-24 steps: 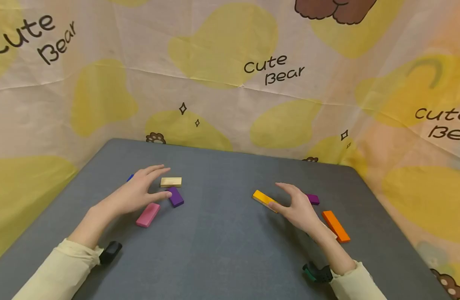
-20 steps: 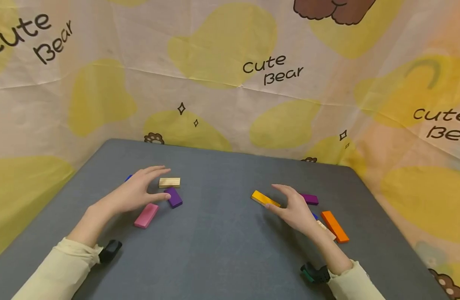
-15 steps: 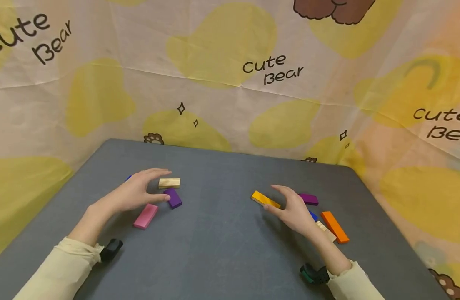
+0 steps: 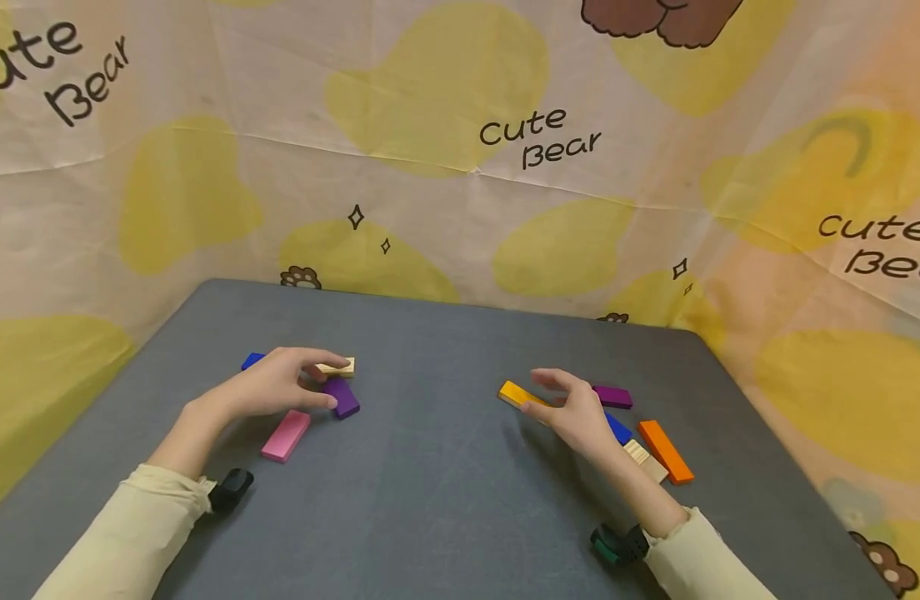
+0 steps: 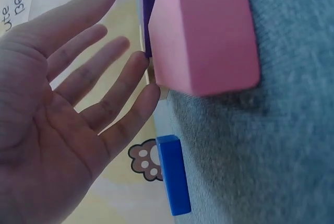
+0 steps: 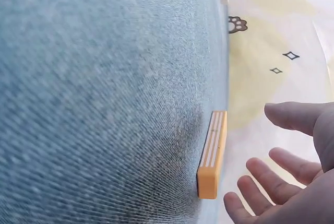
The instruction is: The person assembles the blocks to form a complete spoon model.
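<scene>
My left hand (image 4: 276,385) hovers palm down at the left of the table, fingers slightly bent and holding nothing. Its thumb and fingertips are over a purple block (image 4: 343,400) and partly cover a plain wooden block (image 4: 347,367). A pink block (image 4: 286,436) lies nearer me, below the hand; a blue block (image 5: 175,174) shows beyond it in the left wrist view. My right hand (image 4: 580,419) hangs above the table, thumb and fingers apart, with a yellow-orange block (image 6: 211,156) just beyond its fingertips. In the head view the thumb hides part of that block.
Right of my right hand lie a dark magenta block (image 4: 613,396), another blue block (image 4: 617,427), pale wooden pieces (image 4: 646,460) and an orange block (image 4: 665,452). A printed cloth (image 4: 430,167) stands behind the grey table (image 4: 430,483).
My left hand has sunk a little towards the purple and wooden blocks, its fingers bending more. The right hand has shifted slightly left, uncovering more of the blue block. The head view has turned slightly.
</scene>
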A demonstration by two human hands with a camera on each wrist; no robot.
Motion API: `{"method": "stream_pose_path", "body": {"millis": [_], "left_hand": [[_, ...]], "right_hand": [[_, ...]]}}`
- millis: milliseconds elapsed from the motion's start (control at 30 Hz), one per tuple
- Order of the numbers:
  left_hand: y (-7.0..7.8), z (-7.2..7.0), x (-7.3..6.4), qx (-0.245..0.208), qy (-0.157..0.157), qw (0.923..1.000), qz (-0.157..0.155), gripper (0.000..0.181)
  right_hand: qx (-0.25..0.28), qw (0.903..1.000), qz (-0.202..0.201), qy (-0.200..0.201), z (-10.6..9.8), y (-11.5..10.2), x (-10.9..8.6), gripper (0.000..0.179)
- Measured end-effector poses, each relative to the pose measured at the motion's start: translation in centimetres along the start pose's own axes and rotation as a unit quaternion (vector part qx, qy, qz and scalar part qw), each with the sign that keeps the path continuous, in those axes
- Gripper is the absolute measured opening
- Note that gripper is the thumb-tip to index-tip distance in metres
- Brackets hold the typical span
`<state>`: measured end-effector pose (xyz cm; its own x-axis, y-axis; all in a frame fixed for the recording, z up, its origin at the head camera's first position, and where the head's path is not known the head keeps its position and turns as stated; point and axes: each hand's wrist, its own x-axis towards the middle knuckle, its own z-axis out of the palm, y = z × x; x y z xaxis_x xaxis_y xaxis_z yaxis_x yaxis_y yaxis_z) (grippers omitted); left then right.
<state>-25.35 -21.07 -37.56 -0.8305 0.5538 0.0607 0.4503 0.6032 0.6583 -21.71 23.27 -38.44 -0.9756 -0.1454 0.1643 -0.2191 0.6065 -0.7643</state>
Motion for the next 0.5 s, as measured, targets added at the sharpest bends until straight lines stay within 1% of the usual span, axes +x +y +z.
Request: {"method": "stream_pose_path", "body": {"millis": [67,167,300,367,500], "left_hand": [[-0.03,0.14,0.16,0.004,-0.003,0.9999,0.01,0.058],[-0.03,0.27,0.29,0.018,-0.007,0.9996,0.02,0.053],[-0.04,0.37,0.4,0.043,-0.01,0.9989,0.019,0.046],[-0.07,0.43,0.52,0.051,-0.012,0.9984,0.02,0.043],[0.04,0.47,0.61,0.058,-0.01,0.9981,0.016,0.036]], "right_hand": [[0.018,0.9997,0.014,0.0,-0.05,-0.02,0.12,0.052],[0.029,0.9989,0.038,0.003,-0.14,0.18,0.18,0.051],[0.048,0.9955,0.081,0.011,-0.26,0.57,0.17,0.049],[0.072,0.9917,0.106,0.017,-0.36,0.71,0.15,0.048],[0.13,0.9801,0.147,0.034,-0.57,0.74,0.16,0.047]]}}
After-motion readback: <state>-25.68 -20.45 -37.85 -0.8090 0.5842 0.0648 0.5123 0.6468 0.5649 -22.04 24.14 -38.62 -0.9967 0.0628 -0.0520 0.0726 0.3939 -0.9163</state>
